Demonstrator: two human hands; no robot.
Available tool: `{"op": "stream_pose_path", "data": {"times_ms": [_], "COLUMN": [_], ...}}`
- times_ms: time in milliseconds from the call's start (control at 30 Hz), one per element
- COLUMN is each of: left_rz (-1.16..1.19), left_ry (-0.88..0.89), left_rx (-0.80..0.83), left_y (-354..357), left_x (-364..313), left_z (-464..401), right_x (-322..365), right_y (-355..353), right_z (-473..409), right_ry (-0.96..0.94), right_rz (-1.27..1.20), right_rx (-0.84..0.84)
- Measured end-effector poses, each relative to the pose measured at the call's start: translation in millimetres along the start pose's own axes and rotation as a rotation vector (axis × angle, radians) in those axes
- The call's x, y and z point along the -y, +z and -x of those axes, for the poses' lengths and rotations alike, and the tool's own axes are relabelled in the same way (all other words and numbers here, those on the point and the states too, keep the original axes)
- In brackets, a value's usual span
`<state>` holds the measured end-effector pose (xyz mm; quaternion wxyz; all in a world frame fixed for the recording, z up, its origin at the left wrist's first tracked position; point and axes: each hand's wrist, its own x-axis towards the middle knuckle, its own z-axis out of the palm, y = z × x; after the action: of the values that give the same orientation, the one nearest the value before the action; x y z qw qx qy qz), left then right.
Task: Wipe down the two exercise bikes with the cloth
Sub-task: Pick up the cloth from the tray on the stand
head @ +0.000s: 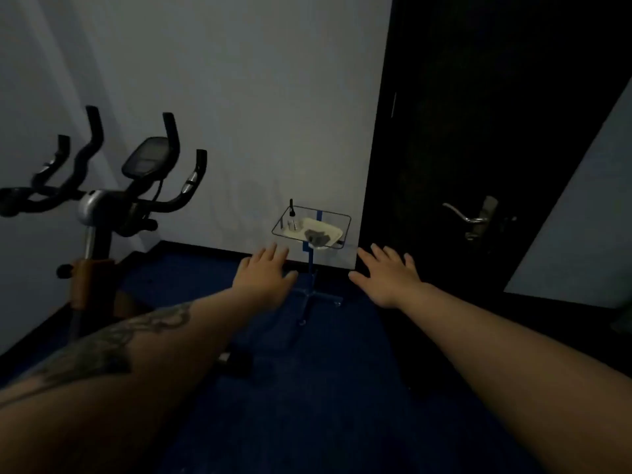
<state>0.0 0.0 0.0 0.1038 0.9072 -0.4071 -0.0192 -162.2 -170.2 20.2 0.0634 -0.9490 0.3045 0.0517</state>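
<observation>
An exercise bike (99,203) with black handlebars and a tilted console stands at the left by the wall. A grey cloth (317,237) lies on a white tray (330,226) on a small glass-topped stand (342,218) ahead of me. My left hand (265,273) and my right hand (388,277) are stretched out in front, palms down, fingers apart, holding nothing. Both hands are short of the stand and below its top. A small dark spray bottle (291,213) stands beside the tray. I see only one bike.
The room is dim. A dark door (478,148) with a metal lever handle (468,215) is at the right. The stand has a blue post and splayed feet (313,295) on blue carpet. A white wall runs behind.
</observation>
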Motion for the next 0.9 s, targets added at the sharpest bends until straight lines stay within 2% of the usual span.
{"op": "stream_pose_path", "data": {"times_ms": [367,567,700,900], "left_rz": [0.033,0.074,0.105,0.105], "left_ry": [-0.165,-0.210,-0.271,-0.268], "left_rx": [0.198,0.254,0.280,0.391], "left_y": [92.6,125.1,146.3,176.2], "left_x": [-12.5,-4.8,23.1,64.7], "left_z": [-145.5,-215.7,-279.4,-378.4], "right_x": [-83.7,-71.4,-56.4,-59.2], "right_y": [49.8,76.0,90.0,107.0], "right_z": [-160.3,-251.4,-327.0,-432.6], "right_ry": [0.015,-0.075,-0.123,-0.025], "right_rz": [0.050,0.017,-0.027,-0.090], "right_rx": [0.176,0.301,0.320,0.365]}}
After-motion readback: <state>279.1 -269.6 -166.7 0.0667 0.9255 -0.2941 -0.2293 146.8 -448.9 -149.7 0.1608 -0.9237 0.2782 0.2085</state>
